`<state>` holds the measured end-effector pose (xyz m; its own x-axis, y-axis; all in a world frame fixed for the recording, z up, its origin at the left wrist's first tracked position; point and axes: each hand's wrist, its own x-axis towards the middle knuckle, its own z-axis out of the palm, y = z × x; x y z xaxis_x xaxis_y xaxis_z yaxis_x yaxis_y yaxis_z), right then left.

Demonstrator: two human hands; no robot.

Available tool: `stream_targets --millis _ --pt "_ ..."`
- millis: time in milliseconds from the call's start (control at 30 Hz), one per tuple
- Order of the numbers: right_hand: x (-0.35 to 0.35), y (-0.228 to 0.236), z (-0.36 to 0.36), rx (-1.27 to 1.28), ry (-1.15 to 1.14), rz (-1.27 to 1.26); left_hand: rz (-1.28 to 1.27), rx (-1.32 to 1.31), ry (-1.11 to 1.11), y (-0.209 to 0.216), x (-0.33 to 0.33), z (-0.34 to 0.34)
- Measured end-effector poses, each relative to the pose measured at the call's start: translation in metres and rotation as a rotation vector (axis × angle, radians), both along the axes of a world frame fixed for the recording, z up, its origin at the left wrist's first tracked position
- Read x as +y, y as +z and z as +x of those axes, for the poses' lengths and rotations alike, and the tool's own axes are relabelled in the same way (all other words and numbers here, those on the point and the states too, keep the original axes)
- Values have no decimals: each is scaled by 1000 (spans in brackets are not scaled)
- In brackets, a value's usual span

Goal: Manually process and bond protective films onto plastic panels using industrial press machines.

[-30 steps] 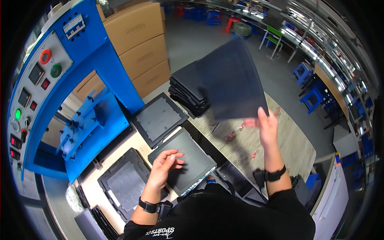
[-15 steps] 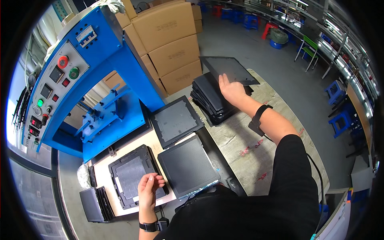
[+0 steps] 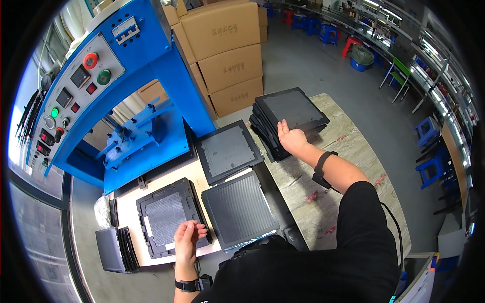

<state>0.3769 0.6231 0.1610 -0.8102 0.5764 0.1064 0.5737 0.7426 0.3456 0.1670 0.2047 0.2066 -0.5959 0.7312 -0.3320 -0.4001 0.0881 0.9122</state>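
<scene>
My right hand [image 3: 292, 138] is at the near left edge of a flat black panel [image 3: 295, 108], which lies on top of a stack of similar black panels [image 3: 268, 134]. Two fingers stretch over the panel's edge; the thumb and the other fingers are partly hidden. My left hand [image 3: 189, 238] hovers, loosely bent and holding nothing, over the near right corner of a black frame-like tray [image 3: 147, 214] with a grey ribbed plate [image 3: 167, 217] in it. Between my hands lie a dark ribbed sheet [image 3: 235, 206] and, beyond it, a black framed panel [image 3: 227, 150].
A blue press machine [image 3: 187, 96] with a control panel stands at the left. Cardboard boxes [image 3: 227, 65] are piled behind. Several thin dark panels [image 3: 112, 250] lean together at the near left. The stack rests on a wood-patterned table [image 3: 348, 166]; stools [image 3: 428, 131] stand at the right.
The panel in my right hand has come down from a tilt to lie flat on the stack. My left hand has hardly moved. The whole view has shifted slightly.
</scene>
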Motion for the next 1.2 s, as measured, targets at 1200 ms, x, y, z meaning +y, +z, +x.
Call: stream_targets --millis 1200 --pt "-287 -86 18 627 -590 -679 -342 850 -351 -21 -94 -164"
